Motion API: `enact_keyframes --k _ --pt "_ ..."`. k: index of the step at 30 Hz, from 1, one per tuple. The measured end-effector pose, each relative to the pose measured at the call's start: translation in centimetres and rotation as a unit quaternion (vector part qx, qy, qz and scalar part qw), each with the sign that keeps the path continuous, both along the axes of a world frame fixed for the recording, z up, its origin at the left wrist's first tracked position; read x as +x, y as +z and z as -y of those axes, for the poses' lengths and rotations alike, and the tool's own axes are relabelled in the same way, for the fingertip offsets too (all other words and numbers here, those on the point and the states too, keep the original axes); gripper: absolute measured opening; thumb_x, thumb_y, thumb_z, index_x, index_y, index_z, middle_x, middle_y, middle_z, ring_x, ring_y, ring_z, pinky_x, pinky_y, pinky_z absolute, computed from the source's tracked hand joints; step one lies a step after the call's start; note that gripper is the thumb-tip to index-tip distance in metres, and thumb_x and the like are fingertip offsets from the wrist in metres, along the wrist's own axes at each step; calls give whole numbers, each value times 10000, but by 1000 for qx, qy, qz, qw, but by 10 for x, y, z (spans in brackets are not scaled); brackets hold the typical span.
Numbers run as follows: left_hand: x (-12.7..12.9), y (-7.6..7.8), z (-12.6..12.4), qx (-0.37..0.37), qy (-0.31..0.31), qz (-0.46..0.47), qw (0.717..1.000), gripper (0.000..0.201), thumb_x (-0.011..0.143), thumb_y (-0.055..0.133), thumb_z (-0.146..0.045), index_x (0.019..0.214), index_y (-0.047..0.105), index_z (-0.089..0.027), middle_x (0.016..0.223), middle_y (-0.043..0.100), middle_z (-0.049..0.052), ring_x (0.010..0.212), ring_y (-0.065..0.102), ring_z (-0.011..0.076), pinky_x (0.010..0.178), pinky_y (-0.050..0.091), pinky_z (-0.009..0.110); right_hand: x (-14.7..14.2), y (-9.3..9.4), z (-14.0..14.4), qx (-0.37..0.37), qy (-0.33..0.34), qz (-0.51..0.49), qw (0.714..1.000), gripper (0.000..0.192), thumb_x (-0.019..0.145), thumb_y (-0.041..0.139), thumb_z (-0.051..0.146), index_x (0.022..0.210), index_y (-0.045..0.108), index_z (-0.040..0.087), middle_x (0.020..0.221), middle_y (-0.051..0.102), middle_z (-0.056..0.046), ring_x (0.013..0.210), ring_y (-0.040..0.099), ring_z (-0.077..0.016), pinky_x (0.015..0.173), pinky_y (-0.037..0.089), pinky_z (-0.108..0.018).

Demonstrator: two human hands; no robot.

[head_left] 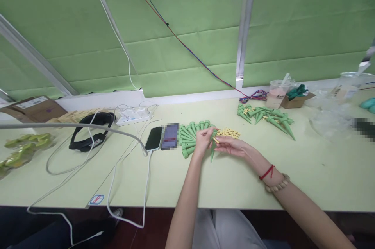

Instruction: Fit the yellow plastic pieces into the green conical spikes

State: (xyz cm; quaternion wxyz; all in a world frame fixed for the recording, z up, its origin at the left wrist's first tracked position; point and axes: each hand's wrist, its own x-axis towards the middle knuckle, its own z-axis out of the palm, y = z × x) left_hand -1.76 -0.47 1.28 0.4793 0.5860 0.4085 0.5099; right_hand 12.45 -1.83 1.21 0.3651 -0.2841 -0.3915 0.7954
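Observation:
My left hand (204, 139) is closed around the top of a green plastic spike (212, 154), whose pointed end hangs down toward the table. Just to its right, my right hand (233, 146) pinches a small yellow plastic piece (216, 140) against the spike's head. The fingers partly hide where the two meet. Behind my right hand lies a pile of small yellow pieces (230, 132). More green spikes (189, 144) are fanned out in a row behind and left of my left hand.
Green spikes with yellow pieces (268, 115) lie back right, near a drink cup (275, 94) and small cardboard box (294, 100). A phone (154, 138) on a white cable, a blurred dark rectangle (170, 136), a black headset strap (88, 133) and a power strip (134, 115) are left.

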Motion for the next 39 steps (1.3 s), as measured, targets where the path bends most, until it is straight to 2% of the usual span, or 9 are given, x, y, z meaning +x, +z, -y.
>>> enact_keyframes --k 5,10,17,24,26,29,31,35,39 --pt "3 -4 -2 -13 27 -24 999 510 741 544 -596 815 710 -120 326 325 -65 280 306 50 339 199 180 -4 1 0 77 -116 90 986 430 517 815 287 656 418 201 610 566 60 584 583 -99 621 513 -247" --pt "6 -7 -4 -27 95 -28 995 507 721 571 -595 780 715 -112 325 327 -58 294 282 42 359 197 193 -11 -5 0 263 -232 180 919 437 578 761 404 630 372 210 613 514 44 501 482 -86 440 410 -209" --pt "6 -7 -5 -23 110 -1 994 529 723 546 -619 801 714 -123 346 353 -51 309 300 48 370 214 205 -14 -12 -4 222 -205 187 935 349 626 710 475 767 561 192 713 585 -18 597 568 -146 535 493 -284" --pt "11 -6 -2 -51 114 7 992 532 716 548 -627 751 704 -119 327 312 -60 296 271 42 357 180 205 -13 -10 2 410 -268 242 838 248 724 637 388 593 520 213 705 514 -28 666 513 -164 527 464 -267" --pt "10 -6 -3 -48 118 14 992 515 730 541 -615 735 700 -126 322 306 -63 296 269 41 358 182 202 -13 -9 1 378 -252 229 861 219 702 658 403 675 559 210 750 541 -32 665 534 -158 504 474 -258" --pt "10 -7 -4 -42 126 15 991 499 734 544 -605 751 702 -132 325 321 -62 297 277 41 357 186 198 -13 -8 -2 245 -212 206 924 339 659 687 472 834 567 208 723 587 -6 569 565 -131 484 502 -262" --pt "9 -8 -4 -38 131 8 991 506 729 546 -608 771 705 -129 333 334 -59 298 286 44 353 192 199 -13 -9 -3 183 -183 206 944 368 650 685 504 802 568 189 667 608 -1 524 575 -118 510 513 -265" --pt "10 -8 -3 -29 131 0 991 533 714 548 -624 759 703 -116 353 333 -53 300 296 52 334 192 206 -13 -13 -3 209 -188 184 942 362 604 725 477 668 534 178 611 612 -2 515 569 -114 498 468 -242" --pt "12 -7 -4 -34 131 3 991 538 699 563 -626 762 702 -110 362 338 -51 297 306 56 327 194 212 -12 -18 -5 253 -231 193 919 356 560 764 416 705 536 184 637 609 7 531 558 -117 476 430 -233"
